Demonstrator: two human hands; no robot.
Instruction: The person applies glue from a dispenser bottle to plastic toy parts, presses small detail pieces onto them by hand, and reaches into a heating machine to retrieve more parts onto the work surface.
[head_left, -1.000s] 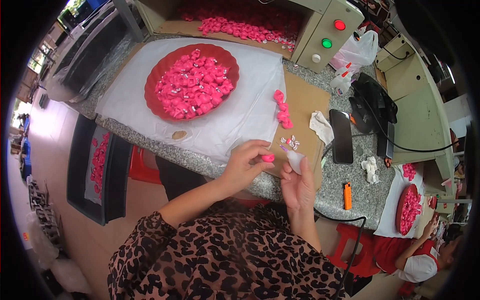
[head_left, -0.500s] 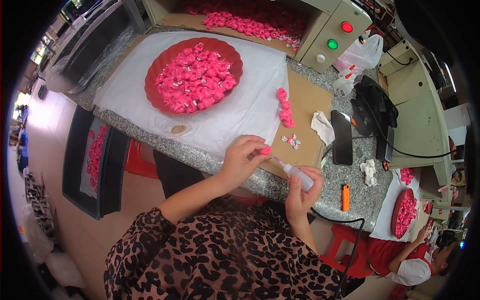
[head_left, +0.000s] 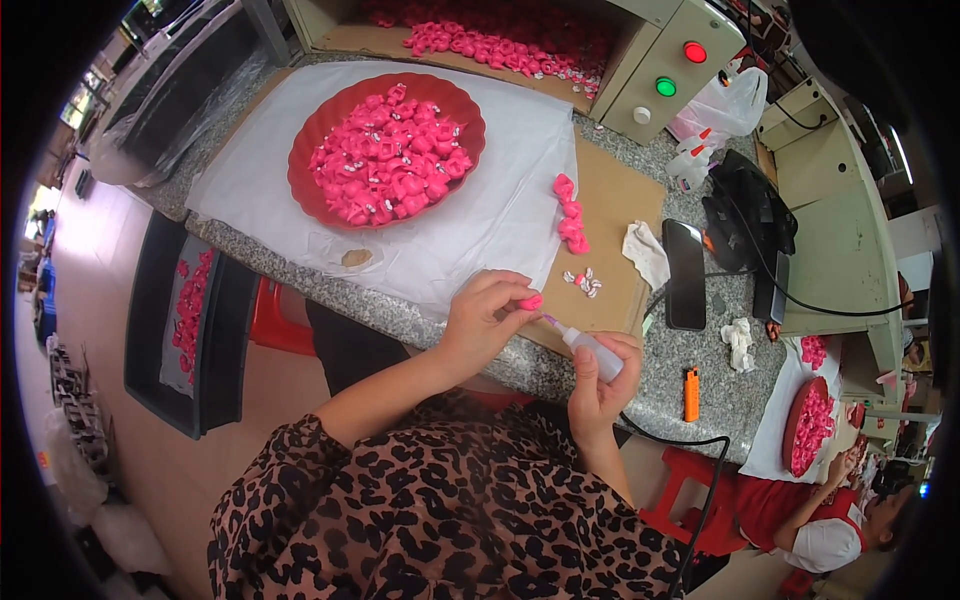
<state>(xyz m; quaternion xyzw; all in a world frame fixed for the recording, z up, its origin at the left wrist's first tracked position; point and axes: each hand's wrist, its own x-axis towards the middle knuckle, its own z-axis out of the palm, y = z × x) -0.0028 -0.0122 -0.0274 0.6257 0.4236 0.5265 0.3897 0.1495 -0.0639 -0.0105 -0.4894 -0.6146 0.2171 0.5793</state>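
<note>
Between the fingertips of my left hand (head_left: 487, 318) is a small pink molded piece (head_left: 531, 301). My right hand (head_left: 606, 385) grips a small translucent squeeze bottle (head_left: 596, 353), its thin purplish nozzle tilted up toward the pink piece and close to it. Just beyond my hands, several small white pieces (head_left: 585, 283) lie on a brown cardboard sheet (head_left: 620, 190). A short row of pink pieces (head_left: 570, 215) sits along that sheet's left side. Farther left, a red scalloped bowl (head_left: 303, 190) heaped with pink and white pieces rests on white paper (head_left: 250, 170).
A machine with a red, a green and a white button (head_left: 665, 87) stands at the back, pink pieces inside it. To the right are a phone (head_left: 684, 275), an orange lighter (head_left: 691, 395), crumpled tissues (head_left: 645, 255) and a black bag (head_left: 750, 215). A co-worker (head_left: 820, 530) sits at far right.
The bottle in my right hand has shifted very slightly left and up. My left hand holds the pink piece in the same place.
</note>
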